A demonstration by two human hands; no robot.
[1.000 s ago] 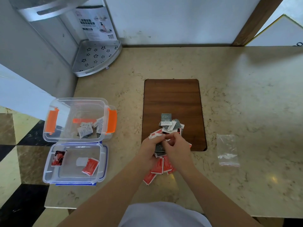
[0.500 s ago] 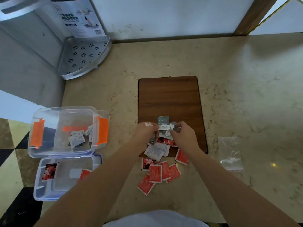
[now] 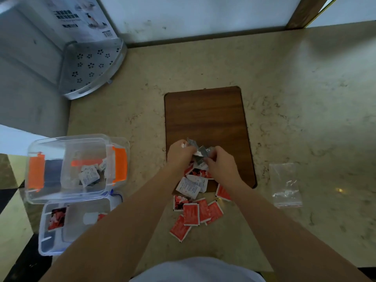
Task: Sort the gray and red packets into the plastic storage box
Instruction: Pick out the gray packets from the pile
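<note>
Left hand and right hand both pinched on gray packets over wooden board, red packets loose on bench, orange-latched storage box at left holding gray packets.

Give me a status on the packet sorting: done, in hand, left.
Done: a few gray packets lie in the orange-latched box, two red ones in the blue-trimmed box. In hand: the left hand and right hand gather gray packets over the wooden board. Left: most of the red packets on the counter.
</note>
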